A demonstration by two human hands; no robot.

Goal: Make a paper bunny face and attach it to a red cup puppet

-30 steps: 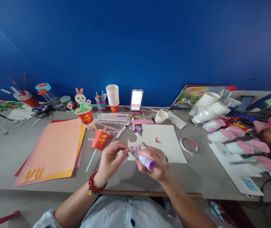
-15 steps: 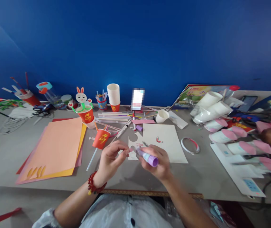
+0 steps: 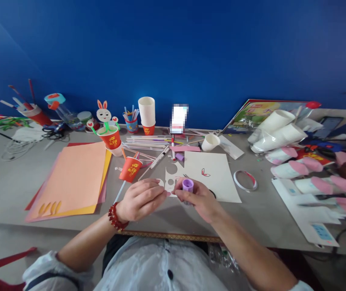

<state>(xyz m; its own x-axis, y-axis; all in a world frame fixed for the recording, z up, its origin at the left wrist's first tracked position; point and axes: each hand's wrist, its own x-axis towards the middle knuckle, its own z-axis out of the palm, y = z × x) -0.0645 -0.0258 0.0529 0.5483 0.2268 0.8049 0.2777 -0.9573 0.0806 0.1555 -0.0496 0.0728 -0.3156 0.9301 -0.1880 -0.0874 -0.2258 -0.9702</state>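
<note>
You have the purple glue stick (image 3: pixel 187 186) in your right hand (image 3: pixel 203 200), over the counter (image 3: pixel 157 226) just in front of you. It stands up nearly straight, with its hollow purple end on top, and your right fingers are wrapped round it. Your left hand (image 3: pixel 144 200) is close by, with a red bead bracelet (image 3: pixel 116 218) on the wrist. Its fingers are bunched up and point at your right hand, but I cannot tell if they are pinching a little thing. Past your hands lies a white paper scrap (image 3: pixel 179 169) with round bits cut out. Next to it is a big white sheet (image 3: pixel 224 178) with a small red and black drawing (image 3: pixel 205 173) on it. A purple cap (image 3: pixel 179 157) lies just behind the paper. Near your left hand, a red cup (image 3: pixel 130 169) leans over with straws in it. Behind that, a paper bunny (image 3: pixel 104 115) pokes up from another red cup (image 3: pixel 111 139). A pile of colored paper (image 3: pixel 78 173) sits well to the left. On the right you have a roll of tape (image 3: pixel 245 189), and farther over, some white and pink paper shapes (image 3: pixel 303 186).
</note>
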